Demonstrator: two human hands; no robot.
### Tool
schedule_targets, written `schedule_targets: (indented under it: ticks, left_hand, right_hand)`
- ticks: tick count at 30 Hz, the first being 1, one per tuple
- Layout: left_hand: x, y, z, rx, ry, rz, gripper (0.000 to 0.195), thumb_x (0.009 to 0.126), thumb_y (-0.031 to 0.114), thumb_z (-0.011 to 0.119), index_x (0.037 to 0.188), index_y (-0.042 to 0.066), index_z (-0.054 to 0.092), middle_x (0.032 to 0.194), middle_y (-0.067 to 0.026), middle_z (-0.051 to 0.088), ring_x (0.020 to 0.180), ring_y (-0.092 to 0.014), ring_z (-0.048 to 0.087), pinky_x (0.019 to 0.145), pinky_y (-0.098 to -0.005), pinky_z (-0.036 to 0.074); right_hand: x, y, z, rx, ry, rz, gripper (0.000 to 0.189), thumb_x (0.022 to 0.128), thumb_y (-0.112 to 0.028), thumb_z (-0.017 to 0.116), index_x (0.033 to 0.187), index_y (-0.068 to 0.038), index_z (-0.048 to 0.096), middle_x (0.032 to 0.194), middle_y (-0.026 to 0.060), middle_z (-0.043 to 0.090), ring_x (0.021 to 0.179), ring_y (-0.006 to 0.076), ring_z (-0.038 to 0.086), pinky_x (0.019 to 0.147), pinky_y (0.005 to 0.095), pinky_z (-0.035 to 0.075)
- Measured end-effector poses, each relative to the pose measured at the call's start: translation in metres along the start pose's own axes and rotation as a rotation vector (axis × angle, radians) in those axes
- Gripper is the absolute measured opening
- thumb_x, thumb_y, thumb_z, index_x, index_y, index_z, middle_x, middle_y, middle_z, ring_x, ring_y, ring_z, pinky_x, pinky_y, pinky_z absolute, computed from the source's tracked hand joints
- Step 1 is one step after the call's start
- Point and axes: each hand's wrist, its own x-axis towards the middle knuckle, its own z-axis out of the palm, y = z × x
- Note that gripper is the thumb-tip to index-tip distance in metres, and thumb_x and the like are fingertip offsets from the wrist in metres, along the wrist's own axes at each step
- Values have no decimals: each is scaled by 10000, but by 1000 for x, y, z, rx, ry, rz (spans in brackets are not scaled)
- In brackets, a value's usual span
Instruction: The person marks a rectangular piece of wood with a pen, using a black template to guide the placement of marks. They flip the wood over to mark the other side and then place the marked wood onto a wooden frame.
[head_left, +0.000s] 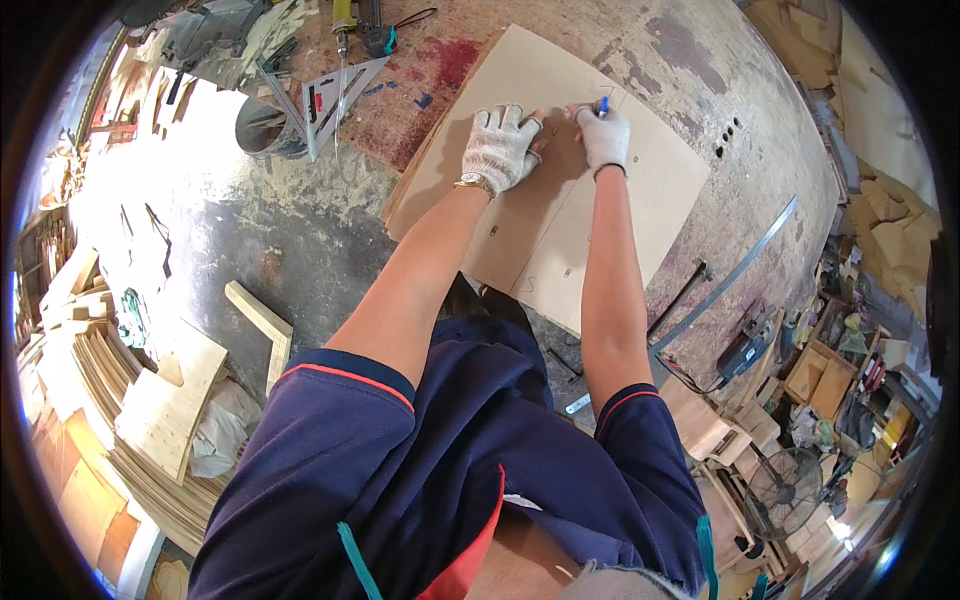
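Observation:
A flat tan board (465, 255) lies at an angle on the worn workbench, on top of other sheets whose edges show at its left. It bears a long drawn line, several small oval marks and pen marks. My left hand (504, 146), in a white fingerless glove with a watch at the wrist, rests on the board with its fingers spread. To its right, near the board's upper right edge, my right hand (604, 136), gloved alike, is closed around a blue-capped pen (603, 106). The pen's tip is hidden by the hand.
On the bench (675, 67) lie a set square (341, 101), a tape measure (380, 40), a caulking gun (343, 19), a long metal ruler (750, 259) and a power tool (746, 349). A fan (784, 493) stands at lower right; stacked wood sheets (112, 367) are at left.

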Motion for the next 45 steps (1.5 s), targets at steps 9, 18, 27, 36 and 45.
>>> schedule_targets:
  ticks: [9,18,27,36,45]
  left_hand:
    - [-1,2,-1,1,-35,-1,530,844,401,752,1329,206,662,1130,-98,605,1121,-289,582,897,-456,445]
    - [-1,3,-3,-10,-50,-11,615,788,404,783,1354,204,645,1162,-99,597,1154,-298,568,936,-474,434]
    - [1,4,-11,19,-154,-27,558,784,401,771,1280,167,668,1199,-119,605,1172,-301,570,979,-475,418]
    - [0,3,-5,35,-135,-29,583,837,432,746,1363,200,648,1189,-107,596,1169,-293,565,976,-471,421]
    - [-1,2,0,-8,-54,-26,538,785,407,776,1255,163,680,1194,-112,606,1160,-295,578,979,-468,422]
  right_hand:
    - [-4,23,-4,708,-20,-7,457,1082,-386,464,939,-9,678,700,72,652,646,183,661,591,299,517]
    - [-3,24,3,51,102,-390,258,1026,-242,656,884,-27,647,705,49,677,618,136,659,586,293,516]
    - [-6,16,6,-332,219,-501,307,1034,-313,604,871,-54,633,673,110,695,634,265,705,597,400,509]
    - [3,24,8,-410,219,-567,303,1038,-312,598,889,-51,639,712,124,700,655,265,713,614,394,523]
    - [10,25,7,-410,171,-557,270,1048,-287,596,919,-51,619,705,105,685,625,208,701,588,361,522]
